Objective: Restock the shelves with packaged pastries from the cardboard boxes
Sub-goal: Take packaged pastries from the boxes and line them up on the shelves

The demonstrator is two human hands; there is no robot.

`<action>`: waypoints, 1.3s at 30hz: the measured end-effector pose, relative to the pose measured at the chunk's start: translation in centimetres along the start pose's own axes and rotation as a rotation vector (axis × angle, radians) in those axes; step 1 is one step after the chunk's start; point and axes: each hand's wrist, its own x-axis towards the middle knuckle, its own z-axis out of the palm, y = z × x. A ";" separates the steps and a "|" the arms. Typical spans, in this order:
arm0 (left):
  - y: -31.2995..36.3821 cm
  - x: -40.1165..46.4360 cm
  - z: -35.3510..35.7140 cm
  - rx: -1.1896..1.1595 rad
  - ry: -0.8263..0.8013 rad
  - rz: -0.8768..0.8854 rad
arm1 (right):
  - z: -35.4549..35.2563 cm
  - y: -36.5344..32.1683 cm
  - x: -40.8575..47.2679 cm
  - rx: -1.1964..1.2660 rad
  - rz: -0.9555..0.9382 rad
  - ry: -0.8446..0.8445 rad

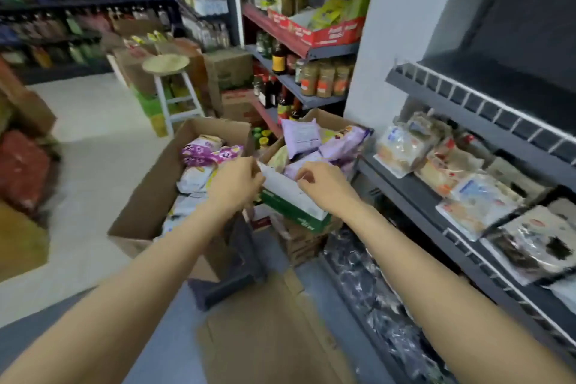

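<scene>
the white flap [286, 185] of the right cardboard box [307, 212] runs its long axis from the upper left down to the lower right, tilted open over the purple pastry packs [307, 142]. the left hand [237, 181] pinches the flap's upper left corner; the right hand [324, 182], fingers curled, grips its far edge. more packs fill the left cardboard box [156, 196].

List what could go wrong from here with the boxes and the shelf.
1. The right box sits tilted on a stack of cartons; both hands, left hand and right hand, pulling at its near flap could tip it and spill the purple packets.
2. The packets on the shelf lean over the front edge; adding more could push them off.
</scene>
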 end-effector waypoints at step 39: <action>-42.1 15.9 17.4 -0.369 -0.508 -0.801 | 34.5 -6.7 32.8 0.661 0.423 -0.372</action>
